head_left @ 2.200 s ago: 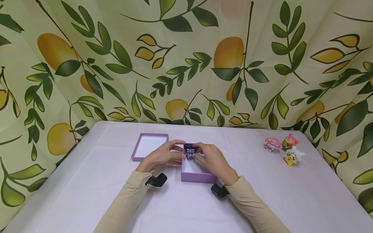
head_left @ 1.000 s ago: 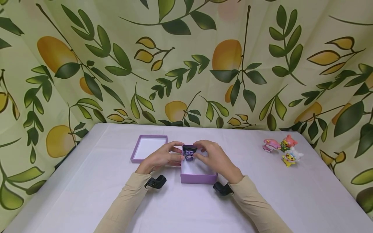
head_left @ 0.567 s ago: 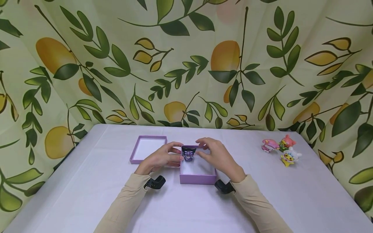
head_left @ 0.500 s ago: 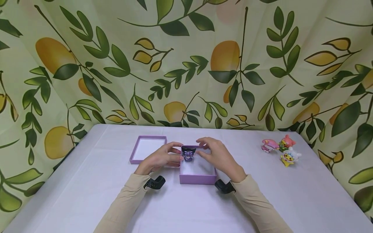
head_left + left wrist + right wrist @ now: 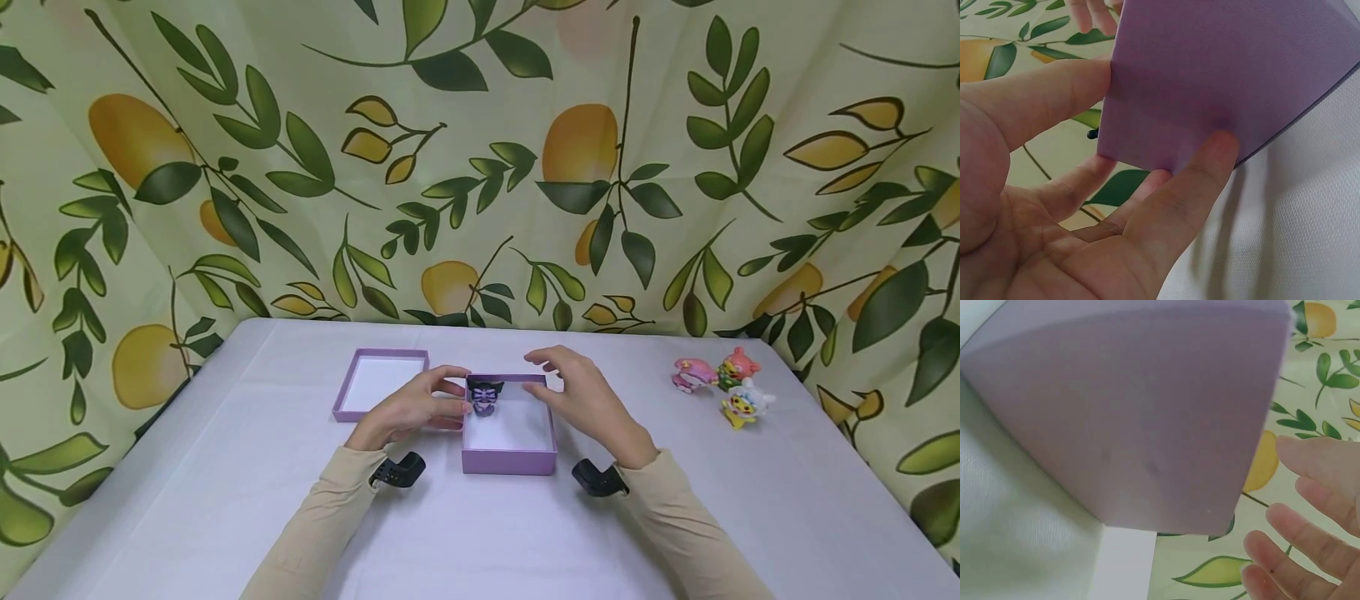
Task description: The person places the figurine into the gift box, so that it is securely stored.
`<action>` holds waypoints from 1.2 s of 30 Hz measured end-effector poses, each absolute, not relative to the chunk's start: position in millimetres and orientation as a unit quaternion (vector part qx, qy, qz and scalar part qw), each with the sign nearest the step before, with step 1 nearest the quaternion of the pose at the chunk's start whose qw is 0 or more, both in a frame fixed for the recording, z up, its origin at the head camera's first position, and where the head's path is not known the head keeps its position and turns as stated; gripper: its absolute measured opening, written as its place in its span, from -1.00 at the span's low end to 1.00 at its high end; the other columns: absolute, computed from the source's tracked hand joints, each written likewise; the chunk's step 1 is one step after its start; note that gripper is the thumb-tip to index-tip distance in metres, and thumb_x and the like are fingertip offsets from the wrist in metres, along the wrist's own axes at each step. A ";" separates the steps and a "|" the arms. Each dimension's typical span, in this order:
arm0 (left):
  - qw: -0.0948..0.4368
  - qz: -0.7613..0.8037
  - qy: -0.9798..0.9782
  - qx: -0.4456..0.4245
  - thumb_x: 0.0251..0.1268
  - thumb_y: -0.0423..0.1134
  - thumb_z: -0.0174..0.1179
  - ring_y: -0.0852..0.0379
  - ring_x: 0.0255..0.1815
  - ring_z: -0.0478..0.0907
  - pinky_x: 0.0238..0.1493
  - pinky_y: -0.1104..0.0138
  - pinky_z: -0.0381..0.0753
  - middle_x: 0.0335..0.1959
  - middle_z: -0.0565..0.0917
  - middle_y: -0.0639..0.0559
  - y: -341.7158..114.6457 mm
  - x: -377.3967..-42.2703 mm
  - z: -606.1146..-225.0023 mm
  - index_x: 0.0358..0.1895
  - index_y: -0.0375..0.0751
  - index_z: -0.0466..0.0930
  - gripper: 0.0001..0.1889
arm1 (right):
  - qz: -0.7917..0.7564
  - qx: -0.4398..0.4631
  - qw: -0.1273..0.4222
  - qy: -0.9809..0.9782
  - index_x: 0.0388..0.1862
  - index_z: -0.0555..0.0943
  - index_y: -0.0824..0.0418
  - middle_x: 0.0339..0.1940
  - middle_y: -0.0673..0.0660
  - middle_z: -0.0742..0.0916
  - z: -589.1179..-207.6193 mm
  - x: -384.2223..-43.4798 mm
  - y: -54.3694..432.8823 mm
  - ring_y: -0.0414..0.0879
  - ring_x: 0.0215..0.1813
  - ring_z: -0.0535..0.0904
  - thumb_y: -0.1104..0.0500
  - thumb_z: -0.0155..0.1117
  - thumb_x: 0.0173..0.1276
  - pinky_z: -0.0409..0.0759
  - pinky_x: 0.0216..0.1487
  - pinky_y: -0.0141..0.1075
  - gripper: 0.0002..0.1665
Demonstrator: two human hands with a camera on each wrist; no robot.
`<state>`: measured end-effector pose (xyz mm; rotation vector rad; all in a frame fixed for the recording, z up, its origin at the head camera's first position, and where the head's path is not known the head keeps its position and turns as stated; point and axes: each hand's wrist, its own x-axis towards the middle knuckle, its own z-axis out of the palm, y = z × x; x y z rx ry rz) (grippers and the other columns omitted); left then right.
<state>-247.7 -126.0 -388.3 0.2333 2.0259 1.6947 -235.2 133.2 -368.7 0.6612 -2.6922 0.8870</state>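
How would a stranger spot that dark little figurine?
On the white table, find the purple box between the left hand and right hand. In its far left corner sits the dark figurine, black-topped with a purple bow shape, unlike the three brighter figurines on the right.

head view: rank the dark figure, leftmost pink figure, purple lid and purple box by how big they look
1. Purple box
2. Purple lid
3. Dark figure and leftmost pink figure: too alike to rank

The purple box [image 5: 509, 462] sits flat with its open side up, showing a white inside. In its far left corner is a small figure [image 5: 484, 398], black-eared with a purple bow, its ears toward the far wall.
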 end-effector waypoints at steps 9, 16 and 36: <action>0.245 0.616 0.743 0.091 0.29 -0.45 0.24 0.04 -0.15 0.65 0.12 0.07 0.73 0.17 0.39 -0.33 -125.7 -247.8 -388.6 0.42 -0.30 0.25 -0.37 | 0.302 0.218 0.122 -0.920 0.14 0.61 0.22 0.09 0.17 0.72 -364.8 -230.3 148.8 0.10 0.06 0.66 0.16 0.46 0.25 0.72 0.00 -0.01 -0.52; 0.243 0.617 0.743 0.091 0.29 -0.45 0.24 -0.04 -0.09 0.65 0.11 0.07 0.73 0.17 0.38 -0.33 -125.8 -246.9 -387.2 0.42 -0.31 0.25 -0.37 | 0.296 0.210 0.127 -0.923 0.16 0.59 0.24 0.09 0.17 0.72 -363.0 -225.7 163.8 0.08 0.05 0.65 0.16 0.45 0.26 0.69 0.05 0.02 -0.51; 0.246 0.610 0.748 0.084 0.30 -0.43 0.24 -0.05 -0.07 0.65 0.09 0.09 0.74 0.20 0.39 -0.32 -125.5 -247.5 -386.9 0.42 -0.28 0.26 -0.37 | 0.295 0.203 0.141 -0.923 0.15 0.59 0.29 0.07 0.25 0.72 -365.5 -222.7 190.5 0.13 0.02 0.66 0.19 0.44 0.27 0.69 0.05 0.08 -0.51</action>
